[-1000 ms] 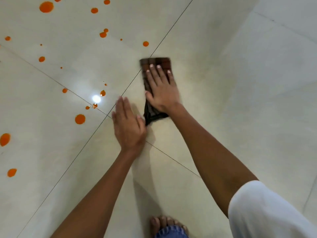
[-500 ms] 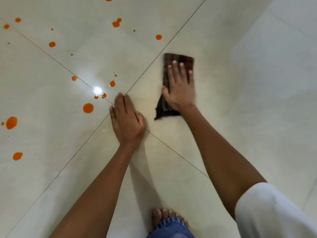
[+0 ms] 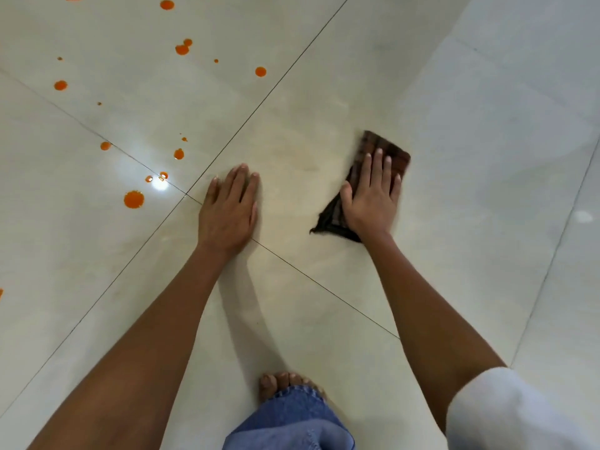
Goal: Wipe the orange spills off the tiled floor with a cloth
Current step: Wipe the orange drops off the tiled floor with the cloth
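Nearest the camera: a bare foot [image 3: 285, 383] under a blue denim hem [image 3: 289, 423], toes on the tiled floor [image 3: 324, 368]. The white sleeve [image 3: 506, 414] sits at the lower right. Both forearms reach forward and down, which suggests a crouched or bent posture with weight carried partly on the arms.

Left hand [image 3: 229, 211]: flat on the floor, palm down, fingers [image 3: 242, 178] straight and close together, holding nothing. It rests just beside the point where the grout lines [image 3: 324, 289] cross. Judgement: it serves as a prop to steady the body while the other arm works.

Right hand [image 3: 370, 198]: pressed palm down on the cloth [image 3: 383, 151], fingers extended and slightly spread. This is not a closed grip; the cloth is pinned between palm and tile. The cloth is dark, checked, folded into a narrow pad, with one loose corner trailing out toward the wrist side. The flat press likely spreads load over the pad so that it drags evenly. The far edge of the cloth is blurred, which is consistent with a sweeping motion.

The tile under and around the cloth shows no orange. A faint streaky sheen lies between the two hands.

Farther out, to the left: the orange spills [image 3: 133, 199] lie scattered over the left and upper-left tiles, well apart from the cloth. The largest drop sits near a bright light reflection [image 3: 159, 185]. Smaller drops run to the top edge.

Judgement: the task is only partly done. The cloth would need to cross past the left hand to reach the remaining drops, and a wet pad may smear them.
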